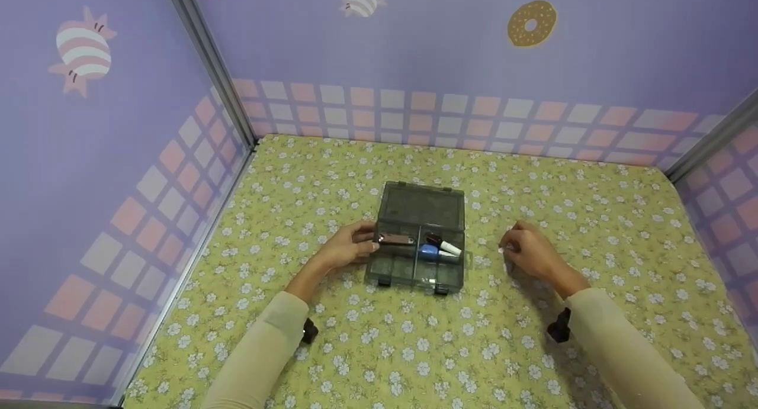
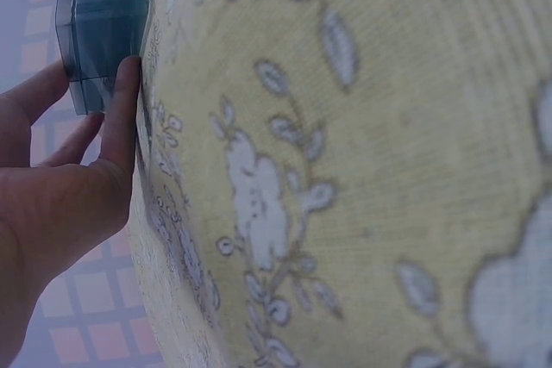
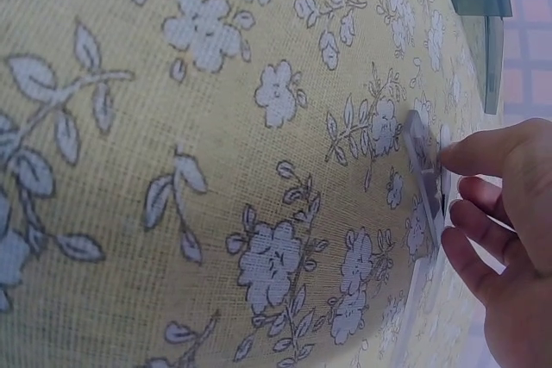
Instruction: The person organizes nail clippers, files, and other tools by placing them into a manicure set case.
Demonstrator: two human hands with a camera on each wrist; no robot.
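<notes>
A smoky see-through compartment box [image 1: 391,270] stands with its lid raised at the back. At its left side is my left hand [image 1: 348,246], which holds the side wall between thumb and fingers; the left wrist view shows the fingertips on the box wall [image 2: 103,32]. To the right of the box, my right hand [image 1: 530,252] pinches a slim pale-grey thing [image 3: 423,165] that looks like a nail clipper, close above the cloth. Part of it is hidden by the fingers.
Inside the box lie a brown flat bar-shaped item [image 1: 397,239] on the left, and a dark bottle with a white cap [image 1: 450,248] and a blue bottle [image 1: 429,252] on the right. Flowered yellow cloth [image 1: 408,350] covers the table. Purple walls [image 1: 414,54] enclose the back and sides.
</notes>
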